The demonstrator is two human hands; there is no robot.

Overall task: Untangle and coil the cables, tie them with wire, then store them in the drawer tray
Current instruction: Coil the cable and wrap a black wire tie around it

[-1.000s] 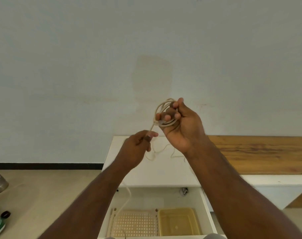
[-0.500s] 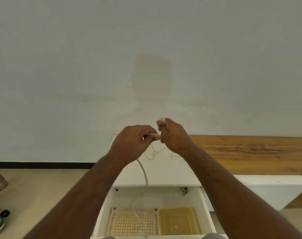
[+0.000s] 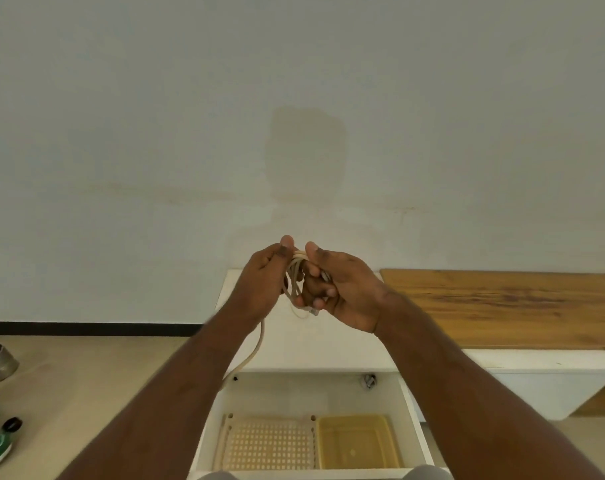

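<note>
Both hands are raised over the open drawer point(image 3: 410, 407), their fingers curled round a beige cable point(image 3: 295, 275) gathered into loops between them. The left hand point(image 3: 264, 282) grips the loops' left side, the right hand point(image 3: 342, 289) their right. A loose length hangs below the left fingers point(image 3: 286, 244).

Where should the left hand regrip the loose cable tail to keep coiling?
Judging by its pose, on the free run of the beige cable just below the left hand, coming from the left. That stretch hangs clear and nearly straight, while the loops sit bunched in the right hand.
</note>
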